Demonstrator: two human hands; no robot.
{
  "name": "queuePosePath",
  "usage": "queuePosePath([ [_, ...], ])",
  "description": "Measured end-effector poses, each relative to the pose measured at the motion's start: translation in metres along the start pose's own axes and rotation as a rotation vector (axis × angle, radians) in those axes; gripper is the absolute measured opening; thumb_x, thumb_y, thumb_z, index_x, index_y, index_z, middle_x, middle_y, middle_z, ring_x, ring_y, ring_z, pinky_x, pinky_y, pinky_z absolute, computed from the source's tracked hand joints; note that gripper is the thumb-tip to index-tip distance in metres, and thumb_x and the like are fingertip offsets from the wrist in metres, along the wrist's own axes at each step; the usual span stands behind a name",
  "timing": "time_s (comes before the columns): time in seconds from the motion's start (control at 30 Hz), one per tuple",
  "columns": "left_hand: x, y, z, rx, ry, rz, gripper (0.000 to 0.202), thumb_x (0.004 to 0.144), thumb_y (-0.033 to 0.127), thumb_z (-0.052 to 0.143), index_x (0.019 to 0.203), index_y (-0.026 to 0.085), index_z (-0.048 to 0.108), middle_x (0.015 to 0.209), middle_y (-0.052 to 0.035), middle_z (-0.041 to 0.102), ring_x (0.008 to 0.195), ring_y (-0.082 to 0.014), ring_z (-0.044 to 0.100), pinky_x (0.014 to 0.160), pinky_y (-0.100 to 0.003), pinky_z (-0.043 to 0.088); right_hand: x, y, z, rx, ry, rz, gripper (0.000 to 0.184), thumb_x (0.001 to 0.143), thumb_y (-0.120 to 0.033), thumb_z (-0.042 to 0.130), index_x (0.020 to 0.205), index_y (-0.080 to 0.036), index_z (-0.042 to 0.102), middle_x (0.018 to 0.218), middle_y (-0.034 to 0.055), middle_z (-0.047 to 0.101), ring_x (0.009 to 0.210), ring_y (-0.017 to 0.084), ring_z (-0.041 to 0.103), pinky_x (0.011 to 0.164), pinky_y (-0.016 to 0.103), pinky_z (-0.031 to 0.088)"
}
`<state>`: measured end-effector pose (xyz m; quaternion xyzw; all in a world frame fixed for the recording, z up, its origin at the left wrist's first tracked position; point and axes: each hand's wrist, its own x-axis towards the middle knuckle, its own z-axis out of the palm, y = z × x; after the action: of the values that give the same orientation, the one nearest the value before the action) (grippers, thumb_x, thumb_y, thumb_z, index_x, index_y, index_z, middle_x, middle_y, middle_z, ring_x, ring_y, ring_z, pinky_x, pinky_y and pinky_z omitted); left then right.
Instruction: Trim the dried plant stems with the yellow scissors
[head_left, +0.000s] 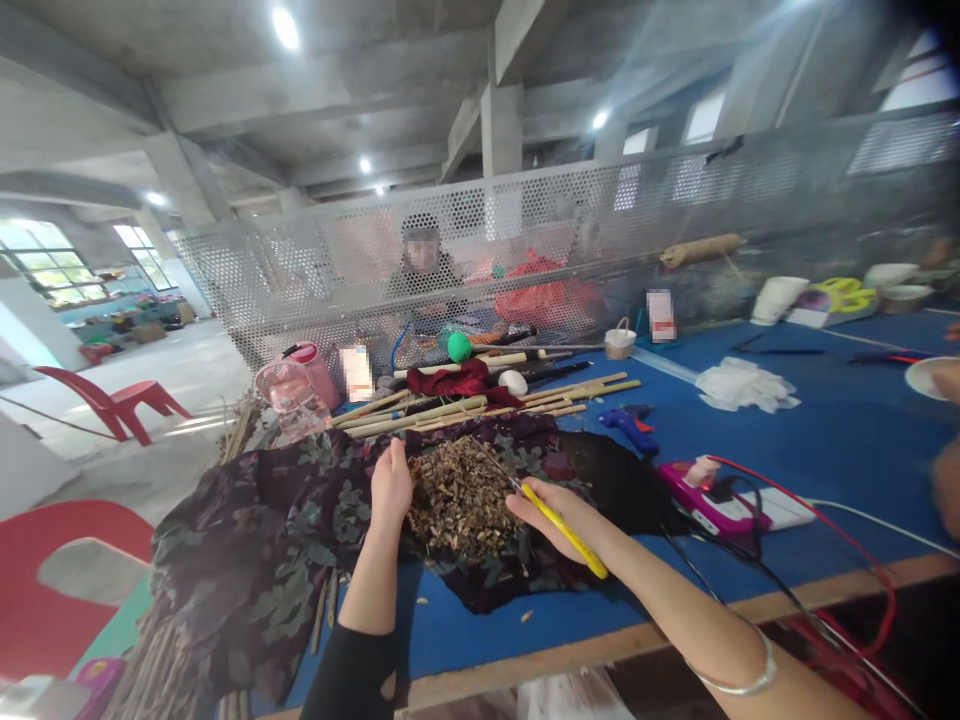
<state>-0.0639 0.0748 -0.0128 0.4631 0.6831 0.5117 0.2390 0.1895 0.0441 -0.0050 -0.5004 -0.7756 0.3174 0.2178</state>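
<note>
A heap of brown dried plant bits [465, 495] lies on a dark floral cloth [255, 510] spread over the blue table. My left hand [391, 482] is upright at the heap's left edge, its fingers fairly straight and close together, with nothing visible in it. On the opposite side, my right hand [551, 515] is closed around a yellow-handled tool [566, 530] with a thin metal shaft. That shaft points up and left over the heap; the exact kind of tool is unclear.
Behind the heap lie bamboo sticks [420, 415], a dark red cloth [450, 378] and a green ball [458, 347]. To the right are a blue glue gun [630, 428], a magenta power strip [709, 505] with cables, and white gloves [742, 385]. A person [424, 265] sits behind the perforated screen.
</note>
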Motion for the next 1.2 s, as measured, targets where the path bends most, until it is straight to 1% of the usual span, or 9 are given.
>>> queuePosePath([
  [0.13,-0.008,-0.007,0.004,0.166,-0.101,0.013,0.056,0.086,0.052,0.028,0.105,0.011,0.062,0.112,-0.0177,0.062,0.111,-0.029,0.053,0.096,-0.04,0.036,0.012,0.003,0.003,0.007,0.041,-0.016,0.04,0.083,-0.059,0.039,0.07,-0.021,0.042,0.062,-0.0024,0.051,0.06,0.014,0.05,0.058,0.024,0.035],
  [0.27,-0.024,-0.002,0.007,0.197,-0.056,0.097,0.056,0.085,0.052,0.032,0.116,0.011,0.056,0.119,-0.0174,0.056,0.115,-0.0265,0.049,0.099,-0.038,0.034,0.016,-0.002,0.005,0.005,0.055,0.004,0.039,0.084,-0.058,0.037,0.072,-0.022,0.042,0.065,-0.0011,0.055,0.061,0.016,0.053,0.06,0.025,0.035],
  [0.4,-0.039,0.013,0.004,0.359,-0.044,0.194,0.066,0.078,0.051,0.048,0.132,0.015,0.041,0.135,-0.0204,0.039,0.126,-0.0334,0.036,0.101,-0.049,0.03,0.013,-0.009,0.003,-0.004,0.033,0.033,0.038,0.085,-0.058,0.035,0.074,-0.022,0.042,0.07,0.0007,0.059,0.067,0.018,0.056,0.062,0.027,0.037],
  [0.5,-0.045,0.023,0.001,0.456,-0.224,0.428,0.071,0.07,0.033,0.061,0.136,0.026,0.036,0.15,-0.0098,0.016,0.136,-0.0348,0.014,0.105,-0.052,0.02,0.012,-0.012,0.003,-0.007,0.014,0.038,0.04,0.085,-0.059,0.033,0.076,-0.022,0.043,0.072,0.0017,0.06,0.071,0.02,0.058,0.064,0.027,0.038],
  [0.6,-0.044,0.025,-0.001,0.47,-0.409,0.491,0.069,0.063,0.011,0.056,0.129,0.029,0.047,0.149,-0.0047,0.023,0.135,-0.0309,0.019,0.108,-0.048,0.021,0.01,-0.013,0.004,-0.024,0.008,0.057,0.04,0.084,-0.061,0.035,0.079,-0.022,0.045,0.076,0.0026,0.062,0.074,0.021,0.059,0.066,0.028,0.039],
  [0.77,-0.034,0.011,-0.004,0.286,-0.418,0.439,0.059,0.064,0.006,0.05,0.121,0.021,0.057,0.127,-0.0092,0.054,0.118,-0.0224,0.048,0.105,-0.036,0.032,0.003,-0.013,0.003,-0.017,-0.001,0.038,0.04,0.084,-0.06,0.035,0.077,-0.022,0.045,0.073,0.0019,0.061,0.072,0.02,0.059,0.065,0.028,0.038],
  [0.93,-0.026,0.0,0.003,0.129,-0.186,0.269,0.04,0.068,0.021,0.061,0.107,0.017,0.065,0.109,-0.0115,0.063,0.103,-0.0243,0.057,0.094,-0.037,0.04,-0.003,-0.013,0.002,-0.019,0.015,0.041,0.038,0.085,-0.058,0.036,0.074,-0.022,0.045,0.072,0.0016,0.061,0.068,0.019,0.058,0.064,0.027,0.038],
  [1.07,-0.031,0.009,0.016,-0.255,-0.152,0.039,0.042,0.071,0.037,0.062,0.107,0.016,0.063,0.098,-0.0095,0.067,0.085,-0.0198,0.062,0.075,-0.03,0.048,-0.004,-0.012,0.01,0.008,0.026,0.049,0.04,0.08,-0.058,0.044,0.093,-0.02,0.05,0.084,0.0061,0.064,0.078,0.022,0.06,0.068,0.029,0.041],
  [1.2,-0.044,0.018,0.027,-0.648,-0.222,-0.178,0.049,0.067,0.042,0.066,0.108,0.017,0.06,0.094,-0.0059,0.067,0.07,-0.0122,0.061,0.057,-0.02,0.045,-0.003,-0.012,0.023,-0.112,0.097,0.016,0.068,0.071,-0.065,0.052,0.115,-0.013,0.047,0.104,0.015,0.06,0.099,0.029,0.056,0.082,0.036,0.04],
])
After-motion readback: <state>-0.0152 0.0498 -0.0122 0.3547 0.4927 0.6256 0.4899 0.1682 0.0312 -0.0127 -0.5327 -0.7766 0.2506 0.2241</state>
